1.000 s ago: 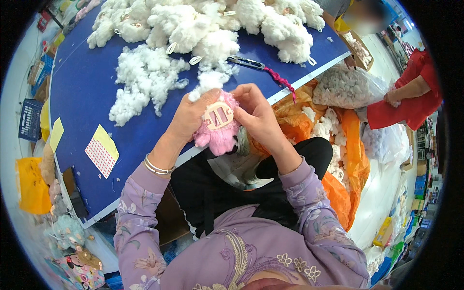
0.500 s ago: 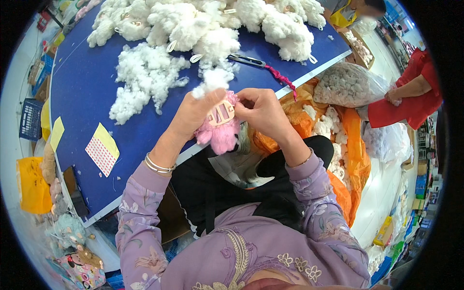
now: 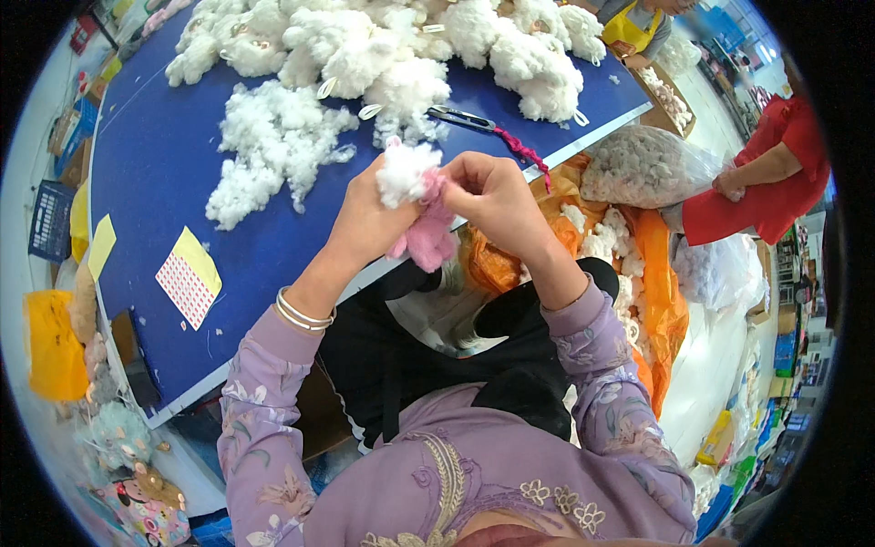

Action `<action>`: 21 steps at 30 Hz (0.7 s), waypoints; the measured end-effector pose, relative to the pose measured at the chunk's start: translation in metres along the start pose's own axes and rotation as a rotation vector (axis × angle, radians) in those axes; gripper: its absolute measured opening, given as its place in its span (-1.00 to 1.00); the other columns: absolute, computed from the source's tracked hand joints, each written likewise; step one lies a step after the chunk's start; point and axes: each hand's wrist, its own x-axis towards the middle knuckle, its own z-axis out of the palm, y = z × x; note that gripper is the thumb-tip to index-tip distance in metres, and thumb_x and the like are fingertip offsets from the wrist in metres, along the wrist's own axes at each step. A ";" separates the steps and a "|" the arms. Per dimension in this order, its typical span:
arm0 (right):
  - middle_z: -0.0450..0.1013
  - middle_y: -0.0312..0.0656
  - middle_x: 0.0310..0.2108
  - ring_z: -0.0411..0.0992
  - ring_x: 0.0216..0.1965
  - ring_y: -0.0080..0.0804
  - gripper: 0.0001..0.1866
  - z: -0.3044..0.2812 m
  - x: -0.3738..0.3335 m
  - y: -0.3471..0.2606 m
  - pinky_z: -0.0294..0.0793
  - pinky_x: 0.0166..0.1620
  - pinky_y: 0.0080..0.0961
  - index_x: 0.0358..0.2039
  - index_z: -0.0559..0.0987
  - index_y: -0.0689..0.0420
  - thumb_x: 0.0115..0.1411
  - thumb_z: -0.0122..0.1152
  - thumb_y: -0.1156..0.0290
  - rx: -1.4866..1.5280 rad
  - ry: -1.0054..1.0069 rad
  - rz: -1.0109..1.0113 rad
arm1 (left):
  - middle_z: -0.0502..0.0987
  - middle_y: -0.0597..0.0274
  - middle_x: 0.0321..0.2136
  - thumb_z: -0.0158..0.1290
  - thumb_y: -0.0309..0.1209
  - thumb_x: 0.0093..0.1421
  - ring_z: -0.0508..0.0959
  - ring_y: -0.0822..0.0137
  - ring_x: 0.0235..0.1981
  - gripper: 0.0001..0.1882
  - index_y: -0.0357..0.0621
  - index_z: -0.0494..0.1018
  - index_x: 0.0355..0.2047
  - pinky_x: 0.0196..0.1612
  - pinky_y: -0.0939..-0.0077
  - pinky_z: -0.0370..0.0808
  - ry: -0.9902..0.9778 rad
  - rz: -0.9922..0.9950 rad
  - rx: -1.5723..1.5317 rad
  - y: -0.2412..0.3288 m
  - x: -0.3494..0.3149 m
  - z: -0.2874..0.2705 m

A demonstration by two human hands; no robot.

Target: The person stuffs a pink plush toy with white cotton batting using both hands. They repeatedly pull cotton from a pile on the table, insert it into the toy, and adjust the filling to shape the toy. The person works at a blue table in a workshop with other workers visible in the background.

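A small pink plush toy [image 3: 427,242] is held over the near table edge between my two hands. My left hand [image 3: 365,214] is closed around its left side. A tuft of white stuffing [image 3: 406,175] bulges from its upper part, against my left thumb. With bent fingers, my right hand [image 3: 497,201] pinches the pink fabric just right of the tuft; the fingertips are partly hidden. Beyond the hands, a loose heap of white stuffing [image 3: 273,146] lies on the blue table [image 3: 264,264]. A metal tool [image 3: 463,118] with a dark pink wrapped tail rests to the right of it.
Fluffy white plush pieces [image 3: 346,46] with loops crowd the table's far side. A sticker sheet [image 3: 189,278] lies at left. An orange sack [image 3: 661,301] with white pieces stands right of my knees. A person in red [image 3: 775,173] stands by a clear bag [image 3: 638,164].
The pink toy has been turned, so its beige striped piece no longer shows and the stuffing tuft now sits at its top. Both hands stay on it. A person in yellow shows more at far right.
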 end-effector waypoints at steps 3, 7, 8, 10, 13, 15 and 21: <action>0.48 -0.19 -0.53 0.43 -0.47 -0.56 -0.71 0.004 -0.001 -0.003 0.46 -0.36 -0.57 -0.35 0.54 0.36 0.10 0.34 0.36 -0.135 0.022 -0.098 | 0.57 0.24 -0.33 0.09 -0.46 0.20 0.52 0.51 -0.33 -0.76 -0.26 0.47 -0.12 -0.29 0.54 0.49 -0.015 -0.055 -0.090 0.003 0.001 -0.003; 0.46 -0.03 -0.53 0.45 -0.50 -0.31 -0.67 0.011 0.004 0.005 0.45 -0.37 -0.42 -0.37 0.52 0.34 0.08 0.31 0.28 -0.377 0.063 -0.175 | 0.54 0.30 -0.38 0.00 -0.38 0.27 0.48 0.52 -0.42 -0.75 -0.29 0.46 -0.12 -0.36 0.55 0.46 -0.080 -0.135 -0.317 -0.010 0.007 -0.006; 0.46 0.00 -0.53 0.45 -0.51 -0.26 -0.67 0.011 0.005 0.004 0.45 -0.37 -0.40 -0.37 0.51 0.34 0.07 0.31 0.28 -0.394 0.044 -0.122 | 0.53 0.30 -0.39 0.00 -0.39 0.26 0.48 0.52 -0.42 -0.74 -0.30 0.46 -0.12 -0.37 0.55 0.46 -0.086 -0.126 -0.282 -0.012 0.008 -0.008; 0.43 0.05 -0.57 0.45 -0.54 -0.19 -0.72 0.012 0.006 0.004 0.44 -0.39 -0.36 -0.39 0.49 0.34 0.07 0.24 0.34 -0.405 0.028 -0.090 | 0.53 0.29 -0.40 0.00 -0.40 0.25 0.48 0.52 -0.44 -0.73 -0.31 0.45 -0.11 -0.38 0.56 0.46 -0.106 -0.115 -0.213 -0.010 0.008 -0.007; 0.42 0.04 -0.60 0.44 -0.55 -0.19 -0.77 0.012 0.010 0.007 0.43 -0.41 -0.35 -0.41 0.48 0.35 0.07 0.18 0.40 -0.492 0.060 -0.130 | 0.56 0.18 -0.34 0.10 -0.44 0.11 0.53 0.45 -0.37 -0.64 -0.35 0.43 -0.09 -0.30 0.53 0.49 -0.087 -0.148 -0.033 0.006 0.006 -0.013; 0.41 0.03 -0.60 0.43 -0.55 -0.24 -0.81 0.006 0.013 0.002 0.42 -0.41 -0.34 -0.42 0.47 0.36 0.07 0.14 0.44 -0.625 0.074 -0.149 | 0.58 0.06 -0.37 0.18 -0.44 0.01 0.58 0.36 -0.38 -0.58 -0.38 0.44 -0.12 -0.30 0.47 0.52 -0.058 -0.143 0.031 0.004 0.006 -0.015; 0.47 -0.10 -0.43 0.41 -0.41 -0.47 -0.82 0.003 0.010 0.000 0.43 -0.34 -0.41 -0.32 0.48 0.34 0.07 0.11 0.50 -0.355 0.062 -0.073 | 0.58 0.13 -0.42 0.22 -0.41 0.02 0.55 0.45 -0.41 -0.64 -0.37 0.50 -0.19 -0.32 0.50 0.51 -0.058 -0.191 0.121 0.011 0.010 -0.020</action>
